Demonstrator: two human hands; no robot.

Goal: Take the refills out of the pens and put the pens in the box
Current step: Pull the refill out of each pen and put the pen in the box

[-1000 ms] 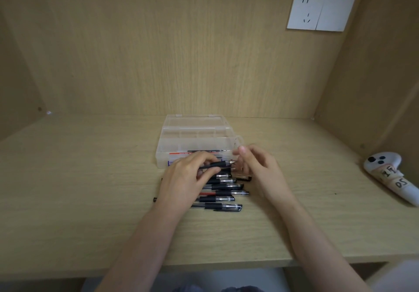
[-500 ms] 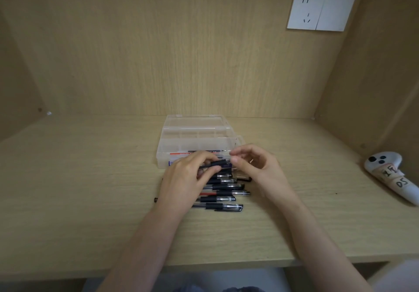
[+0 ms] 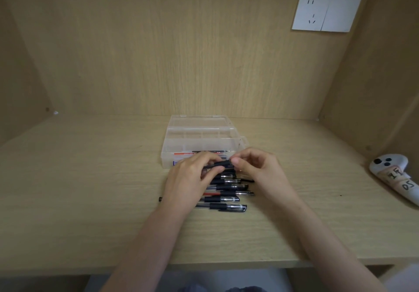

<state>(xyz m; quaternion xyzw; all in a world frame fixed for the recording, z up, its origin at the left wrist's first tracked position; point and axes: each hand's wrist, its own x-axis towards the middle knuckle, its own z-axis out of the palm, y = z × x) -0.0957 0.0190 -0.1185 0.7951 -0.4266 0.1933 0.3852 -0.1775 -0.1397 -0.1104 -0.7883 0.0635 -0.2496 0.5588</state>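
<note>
Before one box (image 3: 201, 142), one pen (image 3: 221, 164) pinched by left hand (image 3: 190, 183) and right hand (image 3: 260, 169) fingers (image 3: 237, 162); about six pens (image 3: 226, 200) beneath.

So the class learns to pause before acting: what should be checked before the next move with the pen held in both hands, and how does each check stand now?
1. Left hand grips the held pen by its barrel: ok.
2. Right hand pinches its right end: ok.
3. Tip loosened, refill free: cannot tell, the hands hide it.
4. Box open behind the hands: ok.
5. Pile of pens lies on the desk within reach: ok.
</note>
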